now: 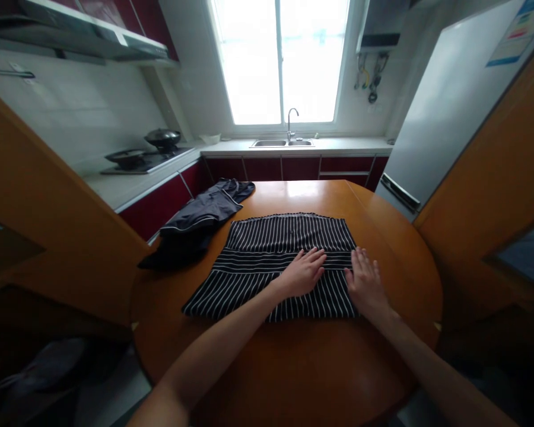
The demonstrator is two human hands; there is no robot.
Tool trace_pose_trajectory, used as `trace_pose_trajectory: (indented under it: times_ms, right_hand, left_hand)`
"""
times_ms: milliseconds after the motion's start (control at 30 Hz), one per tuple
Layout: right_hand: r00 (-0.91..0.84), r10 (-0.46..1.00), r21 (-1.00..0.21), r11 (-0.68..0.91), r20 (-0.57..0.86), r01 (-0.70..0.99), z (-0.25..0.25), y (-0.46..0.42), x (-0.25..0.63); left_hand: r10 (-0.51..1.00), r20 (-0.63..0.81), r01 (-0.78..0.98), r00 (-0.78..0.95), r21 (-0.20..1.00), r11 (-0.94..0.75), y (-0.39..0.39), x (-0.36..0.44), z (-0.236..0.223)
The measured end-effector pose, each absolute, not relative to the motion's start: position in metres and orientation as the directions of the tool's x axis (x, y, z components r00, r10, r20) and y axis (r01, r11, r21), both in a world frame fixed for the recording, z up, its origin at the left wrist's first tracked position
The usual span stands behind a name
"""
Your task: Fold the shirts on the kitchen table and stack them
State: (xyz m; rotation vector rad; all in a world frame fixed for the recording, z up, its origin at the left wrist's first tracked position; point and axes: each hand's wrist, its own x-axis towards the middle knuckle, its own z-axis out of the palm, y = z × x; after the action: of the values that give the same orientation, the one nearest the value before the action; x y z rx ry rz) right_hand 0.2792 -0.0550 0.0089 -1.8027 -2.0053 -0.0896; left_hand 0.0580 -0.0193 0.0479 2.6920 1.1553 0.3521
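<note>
A black garment with white stripes [249, 290] lies spread flat on the wooden table, its gathered edge facing the window. Across its middle runs a band whose stripes go sideways. My left hand [301, 274] rests flat on the cloth right of its centre, fingers stretched out and holding nothing. At the garment's right edge, my right hand [365, 281] lies with its fingers extended, partly over the cloth and partly beyond it. Whatever cloth is under both palms is hidden.
Dark clothes with pale piping [204, 207] lie at the left of the round wooden table [293, 367]. Beyond are a counter with a sink [269, 143], a stove with a lidded pot [162, 138] and a pan [125, 157]. A fridge [445, 107] stands at right.
</note>
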Motion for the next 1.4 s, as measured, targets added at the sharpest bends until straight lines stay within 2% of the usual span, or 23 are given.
trace_pose_trajectory:
  times_ms: [133, 267, 433, 667, 767, 867, 933, 1033, 1167, 1400]
  right_hand:
    - [-0.319, 0.891, -0.256, 0.407, 0.323, 0.877, 0.029, -0.064, 0.219]
    - [-0.482, 0.848, -0.3, 0.53, 0.221, 0.794, 0.027, -0.065, 0.164]
    - [-0.517, 0.84, -0.287, 0.542, 0.164, 0.79, 0.002, -0.057, 0.158]
    - [-0.318, 0.933, -0.173, 0.345, 0.168, 0.922, -0.02, -0.052, 0.246]
    - [-0.252, 0.951, -0.124, 0.276, 0.18, 0.953, -0.026, -0.053, 0.284]
    - [-0.216, 0.945, -0.115, 0.25, 0.245, 0.961, -0.031, -0.058, 0.313]
    - [-0.242, 0.917, -0.124, 0.293, 0.316, 0.948, -0.032, -0.065, 0.329]
    - [-0.373, 0.833, -0.124, 0.456, 0.409, 0.881, -0.032, -0.082, 0.35]
    - [-0.517, 0.723, -0.097, 0.619, 0.458, 0.78, -0.03, -0.104, 0.373]
    - [-0.571, 0.702, -0.086, 0.659, 0.426, 0.747, -0.017, -0.106, 0.391]
  left_hand:
    - [0.784, 0.11, 0.754, 0.611, 0.221, -0.619, -0.031, 0.02, 0.058]
    - [0.879, 0.08, 0.862, 0.469, 0.172, -0.476, -0.038, -0.02, 0.031]
    - [0.927, 0.111, 0.922, 0.359, 0.109, -0.371, -0.045, -0.058, 0.006]
    - [0.977, 0.081, 0.971, 0.198, 0.118, -0.207, -0.054, -0.129, 0.005]
    - [0.99, 0.083, 0.98, 0.113, 0.158, -0.125, -0.066, -0.162, 0.005]
    - [0.989, 0.143, 0.957, 0.032, 0.281, -0.071, -0.087, -0.191, 0.011]
    - [0.977, 0.215, 0.922, -0.008, 0.38, -0.077, -0.108, -0.207, 0.017]
    - [0.965, 0.258, 0.875, -0.048, 0.476, -0.084, -0.142, -0.223, 0.023]
    - [0.971, 0.234, 0.872, 0.056, 0.462, -0.162, -0.173, -0.229, 0.027]
    - [0.947, 0.317, 0.855, 0.052, 0.475, -0.206, -0.174, -0.216, 0.027]
